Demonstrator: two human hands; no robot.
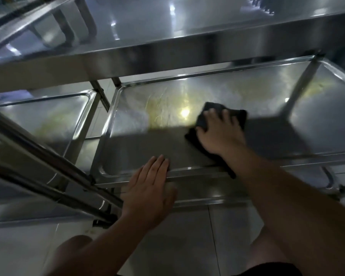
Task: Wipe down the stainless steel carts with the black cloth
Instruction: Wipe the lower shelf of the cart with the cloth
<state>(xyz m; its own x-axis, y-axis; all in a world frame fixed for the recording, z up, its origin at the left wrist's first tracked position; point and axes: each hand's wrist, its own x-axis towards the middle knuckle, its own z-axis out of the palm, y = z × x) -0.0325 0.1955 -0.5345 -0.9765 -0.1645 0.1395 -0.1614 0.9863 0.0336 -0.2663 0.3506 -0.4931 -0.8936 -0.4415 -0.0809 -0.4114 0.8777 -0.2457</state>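
Observation:
A stainless steel cart's lower shelf (pixel 147 140) fills the middle of the head view, under its top shelf (pixel 207 44). The black cloth (pixel 207 110) lies on that lower shelf, right of centre. My right hand (pixel 219 132) presses flat on the cloth with spread fingers. My left hand (pixel 149 188) rests with straight fingers on the shelf's near rim, left of the cloth and apart from it. Yellowish smears and a light glare show on the shelf's far half.
A second steel cart (pixel 48 120) stands to the left, its shelf also smeared. Steel tube handles (pixel 38 156) cross the lower left. A cart leg (pixel 299 90) rises at the right. White floor tiles (pixel 217 236) and my knees are below.

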